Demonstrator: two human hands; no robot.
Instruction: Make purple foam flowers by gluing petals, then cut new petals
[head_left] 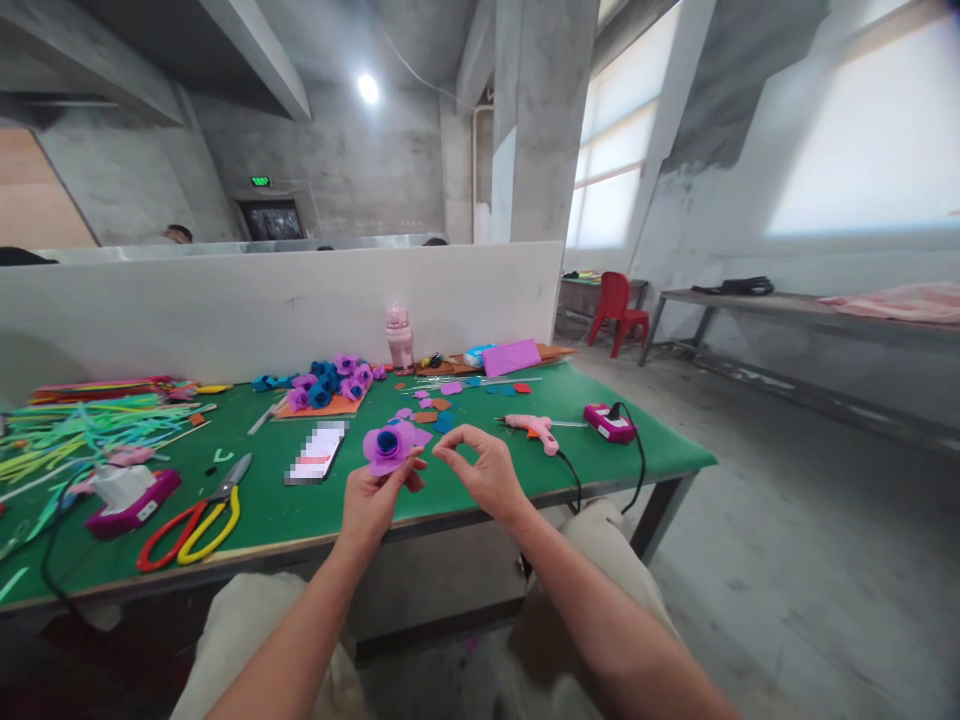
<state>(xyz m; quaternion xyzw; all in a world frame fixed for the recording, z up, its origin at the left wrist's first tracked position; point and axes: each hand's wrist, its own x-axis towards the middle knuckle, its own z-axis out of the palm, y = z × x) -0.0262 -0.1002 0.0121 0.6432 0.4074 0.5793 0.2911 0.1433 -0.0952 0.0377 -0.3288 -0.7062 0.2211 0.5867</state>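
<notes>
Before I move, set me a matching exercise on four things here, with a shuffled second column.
1. Flower
2. Scissors
3. Glue gun
4. Chair

A. One red handle, one yellow
B. Red all over
C. Held in the left hand
D. Pink, with an orange trigger

Pairs: 1-C, 2-A, 3-D, 4-B

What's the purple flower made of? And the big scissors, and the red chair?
The purple flower looks like matte paper, maybe crepe: thin, curled petals. The scissors have faintly shiny grey blades, probably metal; their smooth red and yellow handles look plastic. The chair seems plastic too: smooth and evenly red.
</notes>
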